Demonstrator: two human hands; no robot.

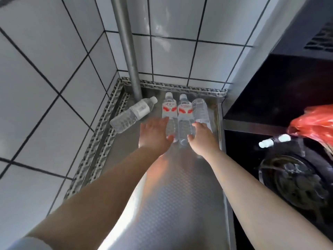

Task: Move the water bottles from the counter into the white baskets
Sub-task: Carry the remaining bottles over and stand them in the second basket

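Several clear water bottles lie on the steel counter (162,186) near the tiled back corner. Two bottles with red-and-white labels lie side by side: the left one (169,112) and the right one (184,116). A third bottle (201,110) lies at their right, cap out of sight. A white-labelled bottle (132,114) lies slanted by the pipe at the left. My left hand (155,133) reaches with straight fingers to the left red-labelled bottle's lower part. My right hand (201,139) is at the right red-labelled bottle's base, fingers bent beside it. No white basket is in view.
A grey metal pipe (126,46) runs down the tiled corner to the counter. A black gas stove (292,177) with a burner lies to the right, with a red plastic bag (313,121) and two white-capped bottles (273,140) on it. A range hood (306,24) hangs above.
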